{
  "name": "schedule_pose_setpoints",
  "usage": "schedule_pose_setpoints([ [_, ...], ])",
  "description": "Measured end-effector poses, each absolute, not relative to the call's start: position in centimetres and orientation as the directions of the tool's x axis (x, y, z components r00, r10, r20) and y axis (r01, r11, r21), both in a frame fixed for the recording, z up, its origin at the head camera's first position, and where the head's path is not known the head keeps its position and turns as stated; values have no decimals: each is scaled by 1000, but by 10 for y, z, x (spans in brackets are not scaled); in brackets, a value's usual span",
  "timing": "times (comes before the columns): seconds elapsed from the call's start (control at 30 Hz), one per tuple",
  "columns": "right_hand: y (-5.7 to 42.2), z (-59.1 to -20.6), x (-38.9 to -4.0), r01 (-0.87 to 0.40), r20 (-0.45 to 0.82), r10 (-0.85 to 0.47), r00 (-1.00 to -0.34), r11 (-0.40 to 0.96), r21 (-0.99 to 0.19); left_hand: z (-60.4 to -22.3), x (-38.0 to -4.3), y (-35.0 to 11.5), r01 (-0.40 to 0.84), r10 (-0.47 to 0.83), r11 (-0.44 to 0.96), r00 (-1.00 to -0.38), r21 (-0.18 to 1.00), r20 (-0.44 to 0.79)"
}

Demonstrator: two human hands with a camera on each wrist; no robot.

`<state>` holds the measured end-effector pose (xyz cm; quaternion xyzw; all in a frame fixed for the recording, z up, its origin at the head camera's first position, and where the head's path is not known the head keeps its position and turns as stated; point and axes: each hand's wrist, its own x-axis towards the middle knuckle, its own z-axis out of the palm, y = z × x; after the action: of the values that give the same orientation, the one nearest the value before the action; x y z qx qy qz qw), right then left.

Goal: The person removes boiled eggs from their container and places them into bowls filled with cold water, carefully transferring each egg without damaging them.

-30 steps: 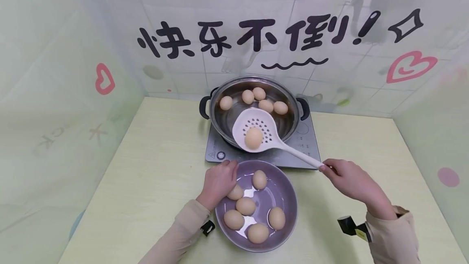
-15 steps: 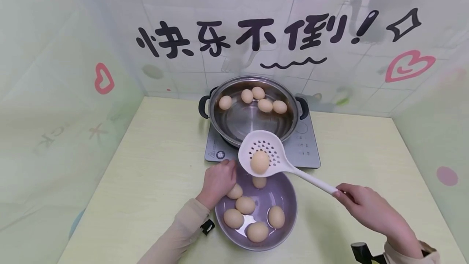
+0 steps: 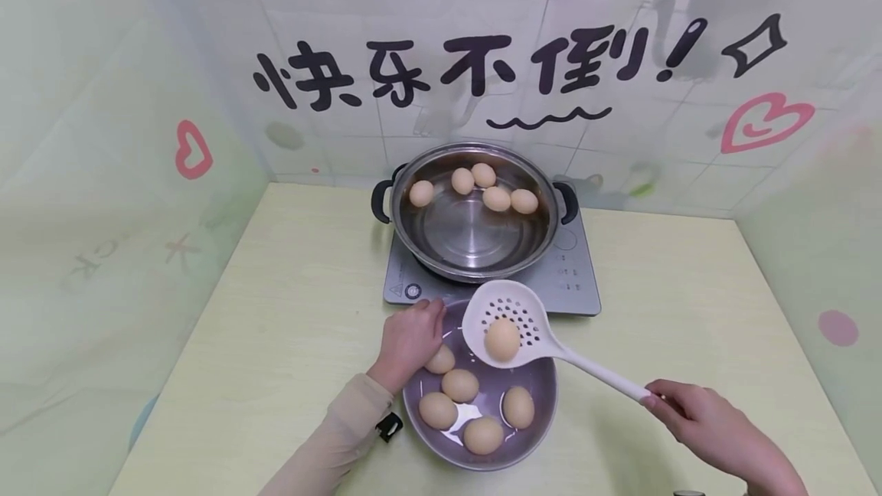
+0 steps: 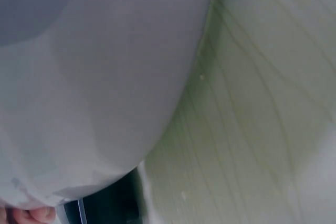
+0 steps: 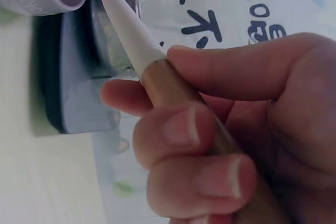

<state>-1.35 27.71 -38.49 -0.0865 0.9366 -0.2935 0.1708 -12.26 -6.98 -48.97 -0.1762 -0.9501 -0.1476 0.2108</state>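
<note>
My right hand [image 3: 720,423] grips a white skimmer [image 3: 561,350] by its wooden handle [image 5: 173,85], fingers wrapped round it in the right wrist view. One brown egg [image 3: 502,340] lies in the skimmer's perforated head, which is over the upper right of a purple bowl [image 3: 547,423]. Several more eggs [image 3: 460,386] lie in the bowl, with shiny water at its bottom. My left hand [image 3: 411,341] holds the bowl's upper left rim, partly covering one egg. In the left wrist view its fingertips [image 4: 39,214] show at the bowl's outer wall [image 4: 115,77].
Behind the bowl, a steel pot [image 3: 472,239] with black side handles stands on a grey induction cooker [image 3: 582,282]. Several eggs [image 3: 496,199] sit at the pot's far side. A printed sheet [image 3: 441,121] with black lettering closes the back of the pale table [image 3: 289,312].
My right hand has drawn the skimmer with its egg from over the pot towards me and rightward, to over the bowl. My left hand has stayed at the bowl's rim.
</note>
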Motion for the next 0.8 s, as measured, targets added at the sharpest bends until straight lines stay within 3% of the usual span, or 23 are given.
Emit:
schedule_pose_setpoints([
  [0.8,285,-397,-8,-42,-328,-271,-905,825,-564,-488,-121,-70,397,271,895,-845,202,461],
])
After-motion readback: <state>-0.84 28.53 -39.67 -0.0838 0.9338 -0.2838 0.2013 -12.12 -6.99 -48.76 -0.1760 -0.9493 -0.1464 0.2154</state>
